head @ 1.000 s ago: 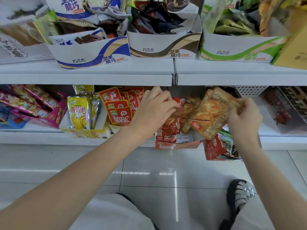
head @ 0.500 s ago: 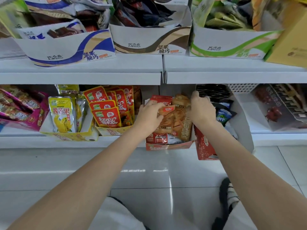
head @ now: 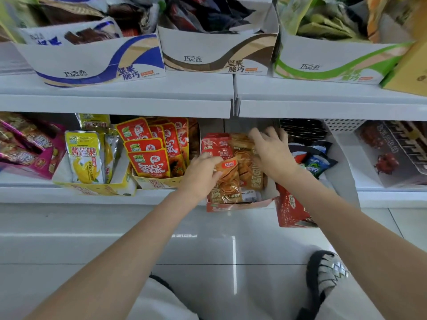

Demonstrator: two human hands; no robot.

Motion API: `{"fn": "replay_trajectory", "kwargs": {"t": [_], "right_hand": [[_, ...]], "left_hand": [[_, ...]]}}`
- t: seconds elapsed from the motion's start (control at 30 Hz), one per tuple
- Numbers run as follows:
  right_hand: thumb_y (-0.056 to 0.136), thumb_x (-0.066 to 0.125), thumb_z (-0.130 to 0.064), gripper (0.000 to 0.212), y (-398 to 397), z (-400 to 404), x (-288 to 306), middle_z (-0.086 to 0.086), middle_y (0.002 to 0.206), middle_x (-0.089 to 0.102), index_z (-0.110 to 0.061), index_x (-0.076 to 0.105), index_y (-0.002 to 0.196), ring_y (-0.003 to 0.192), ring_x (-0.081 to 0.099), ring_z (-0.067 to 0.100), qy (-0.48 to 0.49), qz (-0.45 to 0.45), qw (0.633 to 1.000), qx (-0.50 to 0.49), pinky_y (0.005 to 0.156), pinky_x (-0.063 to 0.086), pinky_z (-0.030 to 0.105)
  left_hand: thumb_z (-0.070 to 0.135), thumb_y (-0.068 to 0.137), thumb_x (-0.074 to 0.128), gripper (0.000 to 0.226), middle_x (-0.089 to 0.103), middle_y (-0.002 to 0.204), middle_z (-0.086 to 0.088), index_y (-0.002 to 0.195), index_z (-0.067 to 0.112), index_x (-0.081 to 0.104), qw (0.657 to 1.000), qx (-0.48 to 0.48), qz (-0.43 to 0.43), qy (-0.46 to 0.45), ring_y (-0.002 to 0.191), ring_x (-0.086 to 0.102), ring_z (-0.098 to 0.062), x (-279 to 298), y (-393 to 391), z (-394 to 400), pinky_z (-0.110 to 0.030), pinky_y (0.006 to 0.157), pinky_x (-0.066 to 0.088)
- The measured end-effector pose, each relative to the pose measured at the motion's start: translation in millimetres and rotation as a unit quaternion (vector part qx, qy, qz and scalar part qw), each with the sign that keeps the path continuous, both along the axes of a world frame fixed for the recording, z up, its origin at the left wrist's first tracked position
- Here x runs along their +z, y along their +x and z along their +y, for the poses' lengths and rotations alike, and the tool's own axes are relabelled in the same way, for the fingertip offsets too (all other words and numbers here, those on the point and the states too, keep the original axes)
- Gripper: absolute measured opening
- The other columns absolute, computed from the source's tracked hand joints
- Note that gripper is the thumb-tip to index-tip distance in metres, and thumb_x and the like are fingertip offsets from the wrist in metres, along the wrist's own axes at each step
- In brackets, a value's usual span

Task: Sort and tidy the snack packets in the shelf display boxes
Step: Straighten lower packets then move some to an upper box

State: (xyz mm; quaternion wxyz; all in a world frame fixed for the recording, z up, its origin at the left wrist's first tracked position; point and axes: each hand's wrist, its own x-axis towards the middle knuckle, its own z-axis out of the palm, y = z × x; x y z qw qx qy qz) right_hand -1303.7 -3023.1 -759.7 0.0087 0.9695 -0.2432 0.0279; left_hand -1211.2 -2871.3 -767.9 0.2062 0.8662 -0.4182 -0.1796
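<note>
Head view: your left hand pinches a tan tofu packet in the red cardboard display box; your right hand, fingers spread, presses the back packets; neighbouring boxes look untidied.

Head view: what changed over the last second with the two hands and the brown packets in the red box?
The right hand put its brown packets down into the red display box, let go and now rests open on them. The left hand shifted its grip to the front brown packet. Neighbouring yellow packets and red packets stayed put.
</note>
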Motion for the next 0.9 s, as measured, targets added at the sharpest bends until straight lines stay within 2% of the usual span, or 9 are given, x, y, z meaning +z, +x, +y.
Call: {"fn": "replay_trajectory", "kwargs": {"t": [0.23,0.33,0.4,0.47,0.5,0.63,0.77,0.83,0.9], "right_hand": [[0.084,0.063,-0.019,0.059,5.9,-3.0,-8.1,0.016,0.135,0.039,-0.012,0.033,0.134,0.128,0.032,0.036,-0.062,0.034,0.994,-0.085,0.109,0.019,0.055],[0.069,0.077,-0.023,0.066,-9.0,-4.2,-1.1,0.022,0.124,0.051,-0.005,0.047,0.126,0.118,0.044,0.041,-0.073,-0.076,0.993,-0.05,0.103,0.031,0.055],[0.071,0.076,-0.016,0.066,-22.6,0.7,9.7,0.019,0.123,0.052,-0.005,0.046,0.13,0.115,0.043,0.037,0.057,-0.151,0.987,0.01,0.101,0.037,0.046],[0.078,0.07,-0.014,0.066,-27.8,8.0,21.1,0.01,0.117,0.055,-0.01,0.038,0.136,0.11,0.046,0.025,0.227,-0.132,0.965,0.023,0.09,0.036,0.025],[0.08,0.068,-0.014,0.061,-28.5,8.7,21.4,0.009,0.11,0.059,-0.011,0.04,0.134,0.104,0.051,0.022,0.256,-0.132,0.957,0.009,0.081,0.038,0.022],[0.086,0.061,-0.012,0.029,-29.1,7.5,22.5,0.013,0.092,0.066,-0.006,0.05,0.112,0.084,0.063,0.031,0.158,-0.172,0.971,-0.044,0.069,0.051,0.038],[0.088,0.053,-0.003,0.033,-17.6,6.9,11.5,0.016,0.092,0.064,-0.005,0.043,0.119,0.082,0.063,0.036,0.085,-0.077,0.992,-0.047,0.065,0.05,0.038],[0.087,0.051,0.003,0.044,-7.1,10.6,0.5,0.017,0.095,0.064,-0.005,0.036,0.127,0.082,0.063,0.036,0.052,0.004,0.997,-0.049,0.064,0.048,0.037],[0.084,0.053,0.006,0.053,-0.3,14.0,-5.5,0.017,0.107,0.059,-0.005,0.032,0.131,0.084,0.064,0.036,0.047,0.001,0.997,-0.055,0.061,0.046,0.037]], "left_hand": [[0.02,0.092,0.055,0.04,0.053,0.127,-0.004,0.131,0.015,0.051,1.0,-0.001,0.007,-0.02,0.117,0.049,-0.021,2.0,1.6,-3.9,-0.034,0.099,0.044],[0.02,0.091,0.056,0.035,0.061,0.119,-0.003,0.126,0.016,0.056,0.996,0.016,0.04,-0.079,0.106,0.056,-0.017,11.9,3.4,-15.8,-0.031,0.092,0.048],[0.017,0.091,0.056,0.031,0.063,0.115,-0.002,0.121,0.014,0.059,0.988,0.022,0.078,-0.13,0.098,0.056,-0.011,21.9,3.0,-26.6,-0.025,0.087,0.046],[0.015,0.09,0.057,0.026,0.065,0.11,-0.003,0.115,0.014,0.063,0.981,0.004,0.104,-0.163,0.096,0.058,-0.012,29.9,-0.2,-37.4,-0.023,0.084,0.046],[0.014,0.089,0.058,0.024,0.065,0.11,-0.003,0.113,0.015,0.064,0.979,-0.006,0.109,-0.172,0.096,0.059,-0.013,31.9,-3.5,-41.3,-0.025,0.085,0.047],[0.009,0.088,0.058,0.034,0.055,0.12,-0.002,0.121,0.018,0.056,0.976,0.012,0.094,-0.195,0.106,0.054,-0.01,24.7,-10.8,-33.8,-0.021,0.089,0.046],[0.013,0.091,0.054,0.023,0.059,0.118,0.004,0.11,0.021,0.064,0.996,-0.061,-0.021,-0.058,0.111,0.053,-0.013,5.7,-0.8,2.0,-0.031,0.104,0.038],[0.022,0.093,0.05,0.022,0.06,0.12,0.008,0.11,0.025,0.065,0.988,-0.123,-0.086,0.046,0.122,0.042,-0.014,-4.4,0.1,17.3,-0.04,0.111,0.022],[0.027,0.095,0.044,0.029,0.052,0.133,0.009,0.119,0.025,0.06,0.976,-0.154,-0.115,0.103,0.134,0.027,-0.014,-12.9,-1.8,26.9,-0.041,0.113,0.014]]}}
